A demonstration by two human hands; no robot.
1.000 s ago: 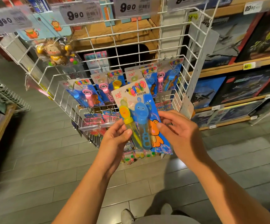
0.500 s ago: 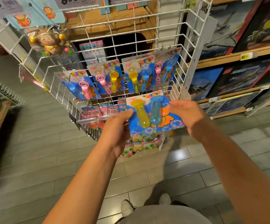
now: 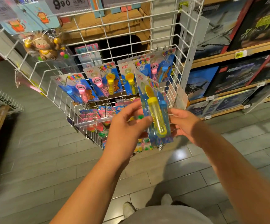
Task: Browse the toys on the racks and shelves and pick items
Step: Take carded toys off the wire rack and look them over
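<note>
Centre frame: left hand (image 3: 127, 125) and right hand (image 3: 183, 125) each grip an edge of a blister pack (image 3: 155, 110) with yellow and blue bubble wands, turned nearly edge-on. Behind it, white wire rack (image 3: 181, 50) with similar hanging packs (image 3: 105, 81). Upper left: plush monkey (image 3: 43, 46). Right: boxed sets on wooden shelves (image 3: 211, 59).

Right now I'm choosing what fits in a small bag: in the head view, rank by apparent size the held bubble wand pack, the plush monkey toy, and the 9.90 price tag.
1. Bubble wand pack, largest, though nearness to the camera inflates it.
2. and 3. Plush monkey toy and 9.90 price tag look alike; the tag is cut by the frame edge, so no ranking.
</note>
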